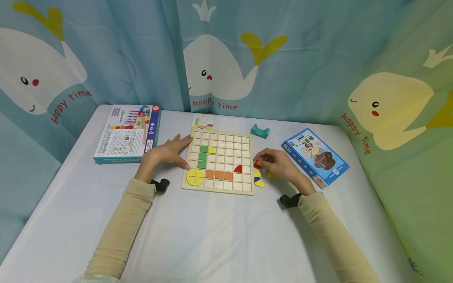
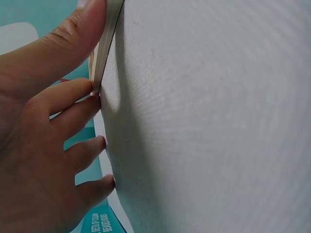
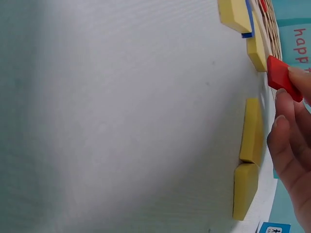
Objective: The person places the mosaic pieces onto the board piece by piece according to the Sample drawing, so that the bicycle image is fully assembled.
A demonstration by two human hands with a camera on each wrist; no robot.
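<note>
A wooden grid board (image 1: 218, 163) lies on the table, with green, orange, yellow and red tiles set in its squares. My left hand (image 1: 170, 151) rests at the board's left side, fingers spread; in the left wrist view its thumb (image 2: 73, 41) touches the board's edge (image 2: 108, 43). Just off the board's right edge my right hand (image 1: 277, 163) pinches a red tile (image 3: 282, 77) between thumb and fingertips. Beside that hand lie yellow pieces (image 3: 251, 131) and a yellow-and-blue group (image 1: 259, 182). On the board sits a red quarter-circle tile (image 1: 238, 169).
A pattern card (image 1: 203, 121) lies behind the board, and a teal curved block (image 1: 260, 131) stands at the back right. A boxed bead set (image 1: 127, 133) is at the left, a blue box (image 1: 315, 156) at the right. A printed curtain (image 1: 141, 51) hangs behind.
</note>
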